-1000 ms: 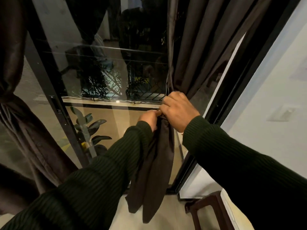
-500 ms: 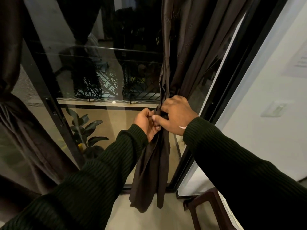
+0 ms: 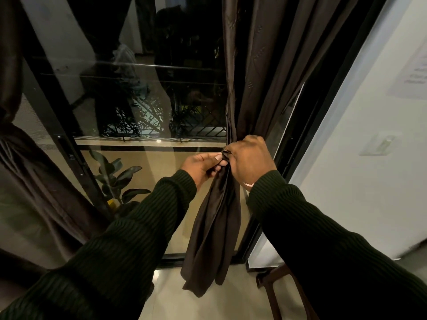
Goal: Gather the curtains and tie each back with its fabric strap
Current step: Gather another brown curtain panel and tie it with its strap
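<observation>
Both hands at the waist of the right curtain (image 3: pixel 261 72).
Left hand (image 3: pixel 203 166) pinches dark fabric at the gather; right hand (image 3: pixel 250 159) clenches the bunch, touching it. Curtain fans above the grip, tail hangs below; strap not distinguishable.

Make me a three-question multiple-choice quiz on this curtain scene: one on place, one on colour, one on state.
1. Where is the plant?
A. behind the glass, lower left
B. on the stool
C. on the wall

2. What colour are the sleeves?
A. white
B. dark green
C. red

3. What are the hands doing?
A. hanging idle
B. pinching fabric at the right curtain's gathered waist
C. pushing the glass

Answers: A, its leaves show through the pane; B, ribbed dark green knit; B, left hand and right hand meet there.
</observation>
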